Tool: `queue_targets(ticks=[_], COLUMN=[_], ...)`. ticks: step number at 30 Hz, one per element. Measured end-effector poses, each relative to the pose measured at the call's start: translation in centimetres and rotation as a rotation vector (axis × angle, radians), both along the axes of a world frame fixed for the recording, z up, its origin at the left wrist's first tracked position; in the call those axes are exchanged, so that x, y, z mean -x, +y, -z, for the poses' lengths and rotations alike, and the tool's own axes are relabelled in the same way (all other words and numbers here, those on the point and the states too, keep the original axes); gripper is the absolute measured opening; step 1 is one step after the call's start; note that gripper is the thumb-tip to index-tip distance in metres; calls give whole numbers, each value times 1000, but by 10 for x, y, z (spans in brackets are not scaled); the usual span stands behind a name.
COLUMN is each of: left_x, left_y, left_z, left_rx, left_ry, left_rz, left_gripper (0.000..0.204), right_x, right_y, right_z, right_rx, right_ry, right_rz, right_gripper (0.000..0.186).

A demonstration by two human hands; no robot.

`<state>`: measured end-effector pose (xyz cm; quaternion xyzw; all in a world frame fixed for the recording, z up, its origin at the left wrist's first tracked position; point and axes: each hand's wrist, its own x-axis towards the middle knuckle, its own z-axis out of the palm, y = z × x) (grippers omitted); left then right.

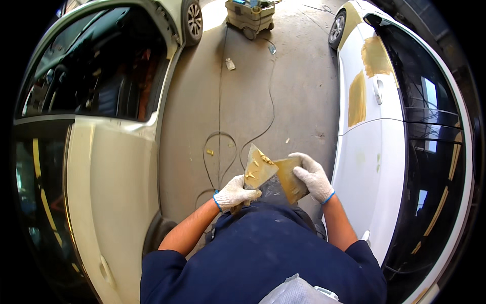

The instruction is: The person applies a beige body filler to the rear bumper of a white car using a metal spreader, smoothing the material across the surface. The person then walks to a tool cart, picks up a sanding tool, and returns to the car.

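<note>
Both hands wear white knit gloves with blue cuffs and are raised in front of my body. My left hand (234, 193) is closed round the handle of a putty knife (257, 177). Its wide blade points up and carries lumps of yellowish putty. In my right hand (316, 178) is a flat, putty-stained spreader (290, 183), pinched between thumb and fingers at its upper edge. The two tools sit side by side, their edges close together; I cannot tell whether they touch. To the right, the white car (372, 167) bears yellow-brown filler patches (357, 101) around its door handle.
A light-coloured car (114, 172) stands close on my left. On the concrete floor lie a looping dark hose or cable (272, 96), a small white container (230, 64) and yellow scraps (210, 152). A beige wheeled machine (249, 17) stands farther ahead.
</note>
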<state>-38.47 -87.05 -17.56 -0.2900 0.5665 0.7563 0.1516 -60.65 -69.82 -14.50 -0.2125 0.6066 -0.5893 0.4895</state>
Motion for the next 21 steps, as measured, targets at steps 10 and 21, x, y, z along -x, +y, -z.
queue_targets(ticks=[10, 21], left_x=[309, 542], left_y=[-255, -563], left_z=[16, -25], left_rx=[89, -52], left_ry=[6, 42], left_rz=[8, -335], left_gripper=[33, 23], right_x=[287, 523], right_y=[-245, -581], right_z=[37, 26], right_rx=[23, -147], right_ry=[-38, 30], right_rz=[141, -78], right_gripper=[40, 36])
